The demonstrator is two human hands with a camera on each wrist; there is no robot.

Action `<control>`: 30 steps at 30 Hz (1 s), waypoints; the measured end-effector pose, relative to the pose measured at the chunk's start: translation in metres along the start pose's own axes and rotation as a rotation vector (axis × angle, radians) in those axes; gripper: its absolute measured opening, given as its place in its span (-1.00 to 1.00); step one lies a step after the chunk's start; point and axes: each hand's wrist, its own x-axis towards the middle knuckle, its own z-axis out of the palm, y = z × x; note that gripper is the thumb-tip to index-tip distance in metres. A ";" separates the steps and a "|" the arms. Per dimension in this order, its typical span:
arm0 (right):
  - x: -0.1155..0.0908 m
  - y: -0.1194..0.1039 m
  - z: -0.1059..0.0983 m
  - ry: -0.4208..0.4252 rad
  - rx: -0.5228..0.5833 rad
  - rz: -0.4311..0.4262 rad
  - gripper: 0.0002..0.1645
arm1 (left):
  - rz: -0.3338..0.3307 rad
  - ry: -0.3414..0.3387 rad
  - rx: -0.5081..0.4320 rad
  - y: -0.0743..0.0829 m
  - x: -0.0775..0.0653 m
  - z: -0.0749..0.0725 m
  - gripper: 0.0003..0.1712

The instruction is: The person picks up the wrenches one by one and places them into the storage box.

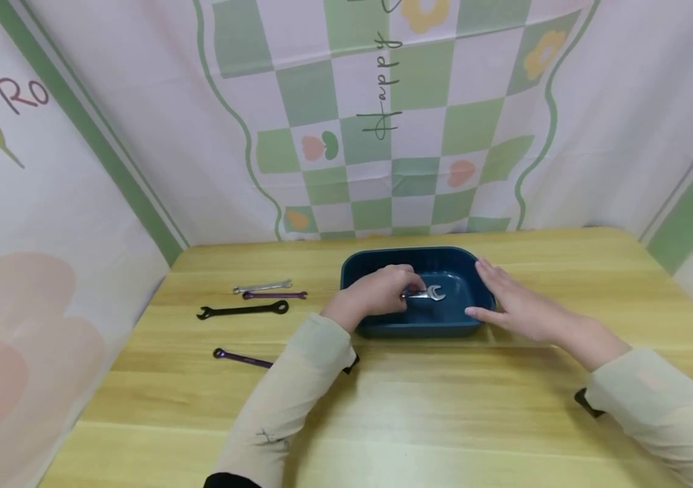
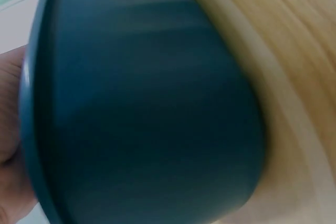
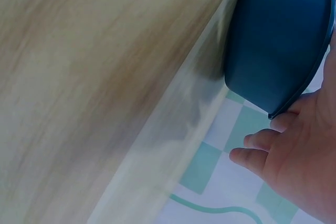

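My left hand [image 1: 383,291] reaches over the near left side of a dark blue rectangular bin [image 1: 419,331] and grips a silver wrench [image 1: 436,293] inside it. The wrench's open end points right; its other end is hidden by the fingers. At the bin's right end, my right hand [image 1: 519,312] rests against the rim with its fingers extended. In the left wrist view the bin's outer wall [image 2: 152,98] fills most of the picture, with part of the left hand [image 2: 10,140] behind the rim. The right wrist view shows the right hand [image 3: 304,156] beside the bin's corner.
Left of the bin lie a silver wrench [image 1: 263,287], a thin purple wrench [image 1: 275,295] and a black wrench [image 1: 242,310]. Closer to me is another purple wrench [image 1: 242,358], partly covered by the left sleeve. A patterned cloth [image 1: 364,183] hangs behind the wooden table [image 1: 431,420].
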 end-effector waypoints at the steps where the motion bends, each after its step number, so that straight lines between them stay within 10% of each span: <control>1: 0.000 0.000 0.000 -0.001 0.004 0.002 0.22 | -0.001 -0.003 -0.002 0.000 0.001 0.001 -0.53; 30: 0.003 0.000 -0.001 -0.021 0.030 0.014 0.22 | 0.020 -0.106 -0.007 -0.009 0.009 0.020 -0.57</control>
